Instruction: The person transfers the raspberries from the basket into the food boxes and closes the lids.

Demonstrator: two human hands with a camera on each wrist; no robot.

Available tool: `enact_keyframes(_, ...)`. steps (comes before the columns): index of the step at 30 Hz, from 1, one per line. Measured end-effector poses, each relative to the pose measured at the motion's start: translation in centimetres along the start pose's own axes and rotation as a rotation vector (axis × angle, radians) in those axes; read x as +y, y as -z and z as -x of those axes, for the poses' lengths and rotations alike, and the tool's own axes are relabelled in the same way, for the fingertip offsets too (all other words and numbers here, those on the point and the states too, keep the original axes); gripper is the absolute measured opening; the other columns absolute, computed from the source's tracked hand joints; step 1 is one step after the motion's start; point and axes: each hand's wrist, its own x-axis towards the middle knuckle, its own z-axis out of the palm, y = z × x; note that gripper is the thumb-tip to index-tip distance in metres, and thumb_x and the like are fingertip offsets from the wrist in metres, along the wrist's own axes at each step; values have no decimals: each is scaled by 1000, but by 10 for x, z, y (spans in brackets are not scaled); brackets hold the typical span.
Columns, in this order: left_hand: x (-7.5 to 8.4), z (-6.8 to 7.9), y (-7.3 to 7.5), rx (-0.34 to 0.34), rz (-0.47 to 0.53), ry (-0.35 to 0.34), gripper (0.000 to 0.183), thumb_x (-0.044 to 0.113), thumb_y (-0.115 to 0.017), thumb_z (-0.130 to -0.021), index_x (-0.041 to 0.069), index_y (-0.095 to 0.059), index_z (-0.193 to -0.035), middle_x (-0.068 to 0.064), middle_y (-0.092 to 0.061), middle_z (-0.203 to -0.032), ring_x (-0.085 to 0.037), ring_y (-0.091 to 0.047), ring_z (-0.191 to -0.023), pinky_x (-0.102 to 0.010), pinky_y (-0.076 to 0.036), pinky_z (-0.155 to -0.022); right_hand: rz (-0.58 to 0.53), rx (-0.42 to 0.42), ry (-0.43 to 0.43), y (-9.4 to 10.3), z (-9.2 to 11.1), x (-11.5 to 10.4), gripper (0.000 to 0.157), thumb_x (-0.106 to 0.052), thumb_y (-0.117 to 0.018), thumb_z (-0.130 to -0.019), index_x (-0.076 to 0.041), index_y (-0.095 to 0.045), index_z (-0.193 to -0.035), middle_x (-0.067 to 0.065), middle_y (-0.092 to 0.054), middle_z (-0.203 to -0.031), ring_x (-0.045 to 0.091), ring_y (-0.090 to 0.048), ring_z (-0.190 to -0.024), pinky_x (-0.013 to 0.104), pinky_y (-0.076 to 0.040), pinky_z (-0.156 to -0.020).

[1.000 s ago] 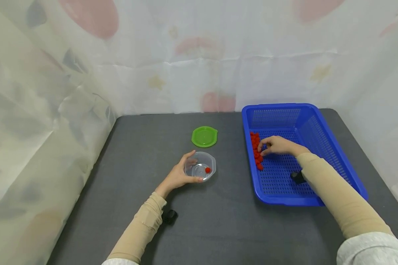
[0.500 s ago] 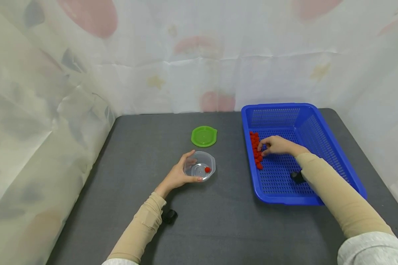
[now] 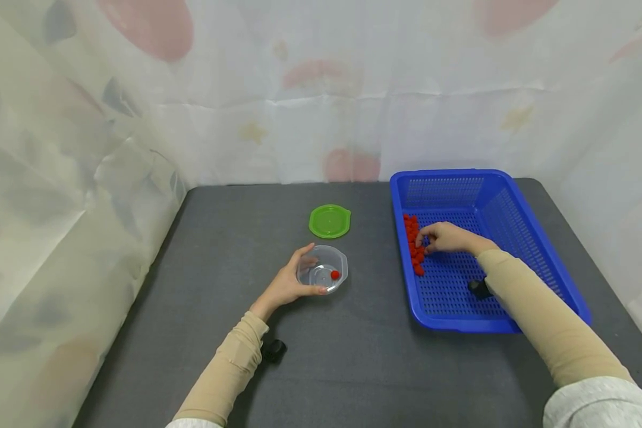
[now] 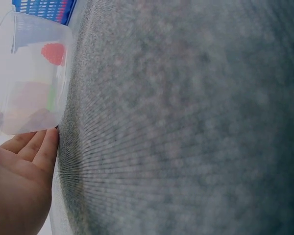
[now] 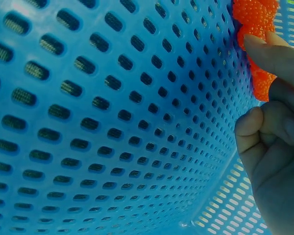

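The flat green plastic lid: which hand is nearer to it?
Left. The left hand holds the clear plastic bowl in front of the lid; the right hand is farther to the right, inside the blue plastic basket.

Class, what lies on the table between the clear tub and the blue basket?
Only bare grey table, as the head view shows, runs between the tub and the basket; the green lid lies farther back, off that stretch.

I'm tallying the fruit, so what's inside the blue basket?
Red raspberries line the left side of the blue basket. The right hand is beside them; it, the black wrist camera and the beige sleeve hide whatever lies beneath.
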Motion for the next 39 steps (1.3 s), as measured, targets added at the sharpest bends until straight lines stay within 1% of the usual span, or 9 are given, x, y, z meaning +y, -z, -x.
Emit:
enact_keyframes(8,3,2,0,-8,20,-16,106,33,-87,-62,25,-24,-147,-4,-55,-132,-20,-48,-127,-47,-34,-107,9,-4,9,-1,2,0,21,-2,-62,-83,-7,-66,-102,0,-48,-65,13,-40,-60,27,-34,-59)
enact_keyframes(15,4,2,0,-5,15,-18,106,34,-87,-62,25,-24,-147,-4,-55,-132,-19,-48,-127,-47,-34,-107,20,-6,3,-1,1,-2,21,-1,-61,-83,-7,-66,-102,-1,-46,-64,13,-40,-60,27,-34,-58)
enact_keyframes(21,4,2,0,-8,12,-13,106,34,-87,-62,26,-24,-147,-4,-54,-132,-19,-48,-127,-47,-34,-107,-4,-8,5,0,2,-3,19,-3,-61,-84,-8,-66,-101,-1,-47,-64,13,-40,-60,28,-34,-58)
enact_keyframes(26,5,2,0,-6,11,-4,107,35,-87,-62,26,-23,-147,-4,-54,-133,-19,-48,-128,-47,-34,-107,-24,-11,-19,4,5,-3,15,-5,-62,-85,-10,-66,-99,1,-49,-66,13,-41,-60,28,-35,-61)
enact_keyframes(31,4,2,0,-2,7,1,107,36,-87,-61,26,-24,-147,-4,-54,-133,-20,-47,-128,-48,-34,-107,-39,-10,-22,7,7,-3,14,-6,-60,-87,-12,-66,-98,6,-62,-91,14,-44,-69,29,-37,-66)
enact_keyframes(32,4,1,0,-2,6,0,107,36,-87,-61,26,-24,-147,-4,-54,-133,-20,-47,-128,-48,-34,-107,-47,-10,-20,8,7,-3,14,-6,-60,-87,-12,-66,-98,7,-62,-92,14,-43,-69,29,-37,-66)
enact_keyframes(34,4,1,0,-2,4,-2,107,37,-86,-61,26,-24,-147,-4,-54,-133,-20,-47,-128,-48,-34,-107,-65,-14,-20,10,9,-4,14,-7,-60,-87,-11,-65,-99,5,-60,-84,14,-43,-67,29,-37,-65)
enact_keyframes(37,4,1,0,-1,2,-3,107,38,-86,-61,26,-24,-147,-4,-54,-133,-20,-47,-128,-48,-34,-107,-80,-23,-25,13,12,-5,13,-8,-61,-87,-11,-66,-99,1,-49,-67,13,-40,-60,29,-36,-62)
enact_keyframes(39,4,2,0,-5,-1,-4,107,38,-86,-61,25,-24,-147,-5,-54,-133,-21,-47,-129,-48,-34,-107,-84,-27,-25,15,15,-6,14,-7,-61,-87,-12,-66,-99,-1,-43,-62,12,-39,-57,29,-37,-62)
